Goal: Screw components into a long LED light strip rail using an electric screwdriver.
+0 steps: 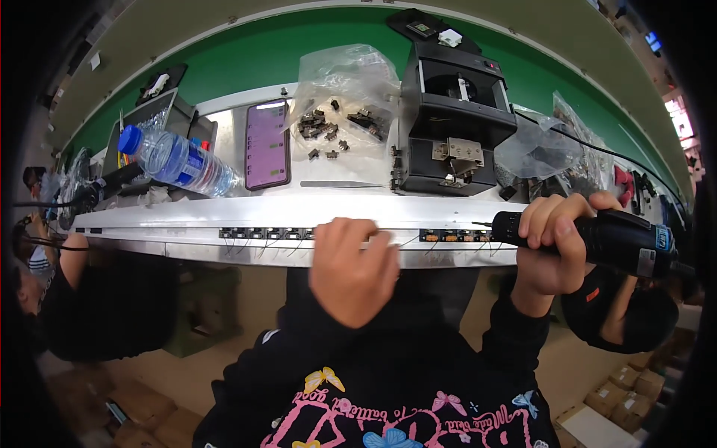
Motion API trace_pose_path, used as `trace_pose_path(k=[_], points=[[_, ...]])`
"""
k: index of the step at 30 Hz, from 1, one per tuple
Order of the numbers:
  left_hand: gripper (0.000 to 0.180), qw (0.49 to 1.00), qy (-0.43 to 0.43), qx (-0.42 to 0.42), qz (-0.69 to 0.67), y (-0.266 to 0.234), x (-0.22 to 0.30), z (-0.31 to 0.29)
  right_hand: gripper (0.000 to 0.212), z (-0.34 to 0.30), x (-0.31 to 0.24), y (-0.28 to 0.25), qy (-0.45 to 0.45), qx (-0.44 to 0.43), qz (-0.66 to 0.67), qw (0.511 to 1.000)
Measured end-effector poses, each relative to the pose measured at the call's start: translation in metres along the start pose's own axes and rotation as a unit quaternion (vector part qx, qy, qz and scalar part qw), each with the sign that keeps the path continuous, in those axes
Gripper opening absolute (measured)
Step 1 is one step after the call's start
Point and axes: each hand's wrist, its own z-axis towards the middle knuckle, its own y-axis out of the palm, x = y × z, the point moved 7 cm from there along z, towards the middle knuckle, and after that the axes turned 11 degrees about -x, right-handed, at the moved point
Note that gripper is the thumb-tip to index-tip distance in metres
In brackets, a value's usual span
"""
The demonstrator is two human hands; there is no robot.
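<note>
Your left hand (pixel 354 272) was blurred mid-frame, glare whitened the rail (pixel 351 204) above it, and the dark-rimmed edges bent, seemingly unfocused.

The left hand (pixel 352 269) is curled, its fingers (pixel 343 233) blurry and bent, with the left arm (pixel 258 366) below them. Well to the right of those fingers, the right hand (pixel 554 243) grips tight, its wrist (pixel 532 297) bare just under its own curled fingers.

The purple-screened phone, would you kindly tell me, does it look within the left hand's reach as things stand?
Probably yes: only the pale rail seems to lie between the left hand and the phone, and nothing covers it.
</note>
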Motion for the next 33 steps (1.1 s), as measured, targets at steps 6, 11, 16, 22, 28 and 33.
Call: trace_pose_path(k=[6,11,16,22,28,33], points=[[0.015,0.964,-0.179,0.098,0.173,-0.068,-0.079,-0.057,0.045,-0.008,0.000,-0.013,0.004,0.033,-0.017,0.999],[0.015,0.942,-0.209,0.126,0.229,-0.087,-0.133,-0.090,0.046,-0.012,0.001,-0.014,-0.008,0.038,-0.004,0.999],[0.014,0.965,-0.140,0.101,0.195,-0.083,-0.126,-0.082,0.045,-0.010,0.000,-0.009,-0.020,0.015,0.004,1.000],[0.006,0.993,-0.010,0.048,0.108,-0.106,-0.099,0.018,0.044,-0.012,-0.005,-0.008,-0.025,0.019,0.007,0.999],[0.012,0.941,-0.080,-0.252,0.213,-0.003,-0.149,0.093,0.044,-0.017,-0.011,-0.002,-0.022,0.020,0.013,0.999],[0.016,0.941,-0.072,-0.257,0.207,0.009,-0.162,0.093,0.043,-0.025,-0.026,-0.009,-0.037,0.036,-0.009,0.999]])
